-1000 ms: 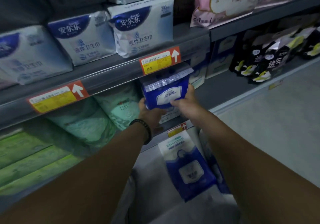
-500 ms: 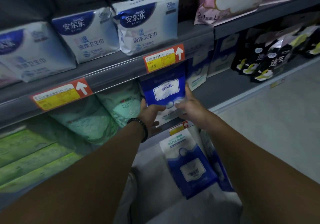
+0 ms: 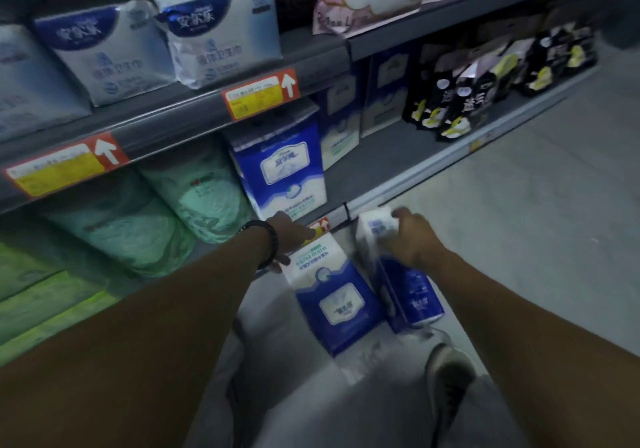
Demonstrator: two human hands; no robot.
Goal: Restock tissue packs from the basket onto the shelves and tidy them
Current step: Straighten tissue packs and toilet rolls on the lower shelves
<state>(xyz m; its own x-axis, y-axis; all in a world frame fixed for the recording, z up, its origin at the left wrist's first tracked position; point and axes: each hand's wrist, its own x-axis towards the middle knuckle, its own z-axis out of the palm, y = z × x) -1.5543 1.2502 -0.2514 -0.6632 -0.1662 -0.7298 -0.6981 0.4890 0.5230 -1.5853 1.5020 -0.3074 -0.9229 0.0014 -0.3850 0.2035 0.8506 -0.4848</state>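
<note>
A blue and white tissue pack (image 3: 282,170) stands upright on the lower shelf (image 3: 391,151), with no hand on it. Below the shelf edge, two more blue and white packs stand side by side. My left hand (image 3: 289,238) rests on the top left corner of the nearer pack (image 3: 332,295). My right hand (image 3: 412,236) grips the top of the second pack (image 3: 398,274), which is turned edge-on. The basket itself is not visible.
Green tissue rolls (image 3: 194,198) fill the lower shelf to the left. White and blue packs (image 3: 221,31) sit on the upper shelf, above orange price tags (image 3: 259,92). Dark pouches (image 3: 460,90) stand to the right. Grey floor (image 3: 536,205) and my shoe (image 3: 450,378) lie below.
Both hands let go of the blue pack, which now stands on the lower shelf. They dropped down to the two packs below the shelf edge, and my right hand took hold of one.
</note>
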